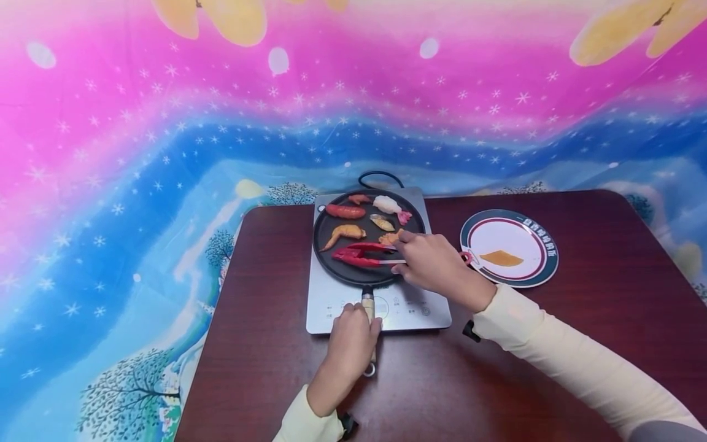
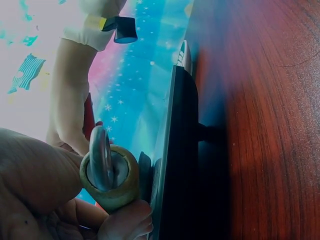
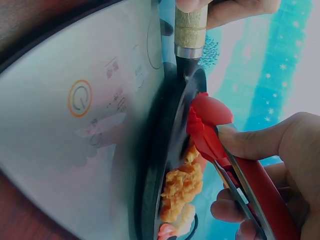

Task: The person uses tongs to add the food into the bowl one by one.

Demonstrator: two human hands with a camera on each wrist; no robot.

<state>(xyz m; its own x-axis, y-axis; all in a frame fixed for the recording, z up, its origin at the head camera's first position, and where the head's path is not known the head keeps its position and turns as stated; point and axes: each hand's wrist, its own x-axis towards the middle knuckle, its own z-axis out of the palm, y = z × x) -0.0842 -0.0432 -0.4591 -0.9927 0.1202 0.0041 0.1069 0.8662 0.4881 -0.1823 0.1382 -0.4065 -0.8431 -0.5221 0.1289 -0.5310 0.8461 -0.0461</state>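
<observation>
My left hand (image 1: 351, 337) grips the wooden handle (image 2: 120, 197) of a black frying pan (image 1: 353, 273). With my right hand (image 1: 433, 261) I hold red-tipped tongs (image 1: 359, 253) low over the front of the pan; in the right wrist view, thumb and fingers close round the tongs (image 3: 260, 195). Whether anything lies between the tips cannot be told. In the pan lie a red sausage (image 1: 345, 211), a small red piece (image 1: 359, 199), a white shrimp with pink tail (image 1: 386, 204), a striped oval piece (image 1: 382, 223), a browned wing (image 1: 348, 232) and a crumbly fried piece (image 3: 177, 192), partly hidden by my right hand in the head view.
Under the pan is a silver induction cooker (image 1: 326, 313) with a black cord (image 1: 381, 172) behind it. To the right stands a dark-rimmed white plate (image 1: 497, 230) carrying a flat golden-brown piece (image 1: 501, 258). A patterned cloth (image 1: 166, 123) hangs behind the brown table (image 1: 254, 344).
</observation>
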